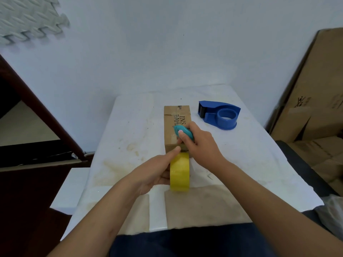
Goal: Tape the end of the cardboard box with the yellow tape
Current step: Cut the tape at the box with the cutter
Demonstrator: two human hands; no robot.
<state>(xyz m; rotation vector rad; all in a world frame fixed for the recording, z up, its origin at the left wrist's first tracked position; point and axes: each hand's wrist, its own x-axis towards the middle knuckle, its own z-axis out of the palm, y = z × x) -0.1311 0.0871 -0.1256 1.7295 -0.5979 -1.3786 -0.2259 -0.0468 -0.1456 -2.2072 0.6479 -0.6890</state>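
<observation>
Left hand [152,175] grips yellow tape roll [179,172] upright at near end of cardboard box [176,127] on tabletop [130,145]. Right hand [201,145] holds teal cutter [182,131] over box.

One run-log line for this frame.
left hand: holds yellow tape roll at cardboard box near end | right hand: holds teal cutter over box | blue dispenser: idle

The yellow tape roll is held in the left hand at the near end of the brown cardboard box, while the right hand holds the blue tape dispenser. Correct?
Not quite. The head view shows the right hand holding a small teal cutter; the blue tape dispenser lies untouched on the white table. The left hand does hold the yellow tape roll at the brown cardboard box's near end.
</observation>
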